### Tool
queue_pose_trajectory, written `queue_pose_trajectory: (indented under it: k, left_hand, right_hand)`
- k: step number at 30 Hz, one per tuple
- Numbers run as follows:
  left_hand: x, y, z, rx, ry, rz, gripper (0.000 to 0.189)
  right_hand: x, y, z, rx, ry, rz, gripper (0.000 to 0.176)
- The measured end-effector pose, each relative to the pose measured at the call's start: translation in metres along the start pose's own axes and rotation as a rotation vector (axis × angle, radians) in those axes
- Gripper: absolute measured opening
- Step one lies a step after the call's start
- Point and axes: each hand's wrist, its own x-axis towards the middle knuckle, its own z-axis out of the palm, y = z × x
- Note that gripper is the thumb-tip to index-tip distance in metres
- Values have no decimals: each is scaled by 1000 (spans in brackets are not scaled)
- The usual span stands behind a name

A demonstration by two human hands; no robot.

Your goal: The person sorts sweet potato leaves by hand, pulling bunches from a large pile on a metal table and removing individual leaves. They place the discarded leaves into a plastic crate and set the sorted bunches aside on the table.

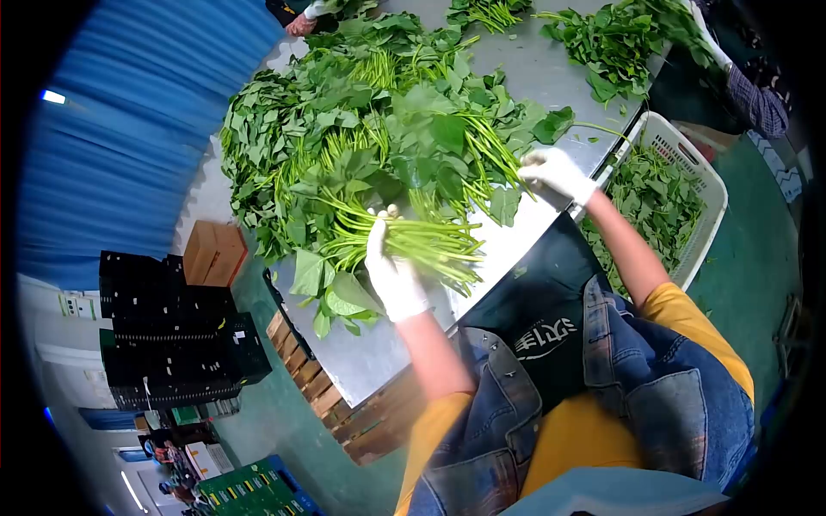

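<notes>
My left hand (391,271), in a white glove, is wrapped round a bunch of leafy green stems (439,243). The bunch's cut ends point right and look slightly blurred; its leaves spread to the left. My right hand (557,175), also gloved in white, has its fingers bent together beside the stem ends of the heaped greens. Whatever may be between those fingertips is too small to make out. A large heap of leafy greens (344,116) covers much of the metal table (344,357) beyond my hands.
A white plastic basket (712,185) of loose leaves stands at my right. Another person's gloved hand (710,39) is near greens at the top right; a further hand (301,24) shows at the top. Black crates (168,344) and a cardboard box (213,253) are on the left.
</notes>
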Motion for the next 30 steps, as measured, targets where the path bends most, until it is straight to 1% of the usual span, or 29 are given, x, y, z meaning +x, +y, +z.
queue_pose_trajectory:
  k: [1, 2, 3, 4, 5, 7, 8, 9, 11, 14, 15, 17, 19, 20, 21, 23, 25, 26, 27, 28, 29, 30]
  left_hand:
    - [1, 3, 6, -234, 59, -96, 27]
    - [2, 10, 7, -233, 61, -90, 27]
    - [4, 18, 7, -395, 145, -254, 23]
    - [7, 24, 7, -557, 229, -418, 21]
    - [8, 24, 6, -557, 232, -411, 21]
    - [6, 25, 6, -448, 267, -408, 20]
    - [7, 31, 12, -388, 321, -470, 18]
    - [7, 33, 15, -389, 320, -473, 18]
    - [7, 33, 21, -419, 295, -515, 17]
    - [13, 20, 26, -474, 248, -489, 21]
    - [13, 19, 28, -476, 225, -486, 23]
    - [11, 18, 32, -532, 234, -488, 24]
    - [10, 19, 34, -545, 204, -513, 22]
    - [13, 10, 30, -553, 214, -517, 22]
    - [12, 8, 29, -551, 208, -513, 22]
    - [13, 8, 30, -499, 207, -454, 20]
    - [10, 5, 26, -452, 248, -459, 20]
    - [10, 2, 24, -418, 251, -456, 20]
    - [12, 1, 23, -387, 247, -449, 21]
    - [11, 10, 31, -436, 260, -454, 21]
    - [13, 10, 33, -439, 255, -447, 21]
    - [14, 9, 32, -426, 240, -468, 20]
  right_hand:
    - [-12, -24, 8, -384, 39, 49, 31]
    - [-5, -18, 14, -579, 59, 0, 29]
    - [5, -8, 24, -774, 81, -51, 27]
    - [7, -15, 22, -729, 127, -68, 24]
    - [3, -20, 17, -634, 193, -167, 24]
    - [6, -33, 2, -274, 219, -30, 28]
    - [7, -45, -11, -48, 118, -21, 26]
    - [3, -55, -17, 204, 133, 4, 25]
    - [-1, -66, -26, 294, 144, -109, 24]
    - [-22, -86, -23, 370, 156, -111, 21]
    - [-24, -86, -20, 379, 190, -219, 23]
    - [-26, -86, -12, 447, 235, -282, 25]
    - [-14, -82, -4, 458, 95, -158, 28]
    - [-5, -80, -2, 351, -64, -112, 30]
    - [-9, -75, 6, 560, -65, -54, 30]
    - [-27, -104, 0, 640, -14, -62, 26]
    - [-18, -101, 3, 458, 95, -297, 24]
    - [-10, -100, 6, 368, 62, -351, 25]
    - [-12, -98, 10, 273, 64, -251, 22]
    - [-5, -80, 14, 94, 128, -577, 18]
    - [-1, -76, 17, -97, 189, -901, 16]
    - [-4, -69, 25, 171, 134, -633, 17]
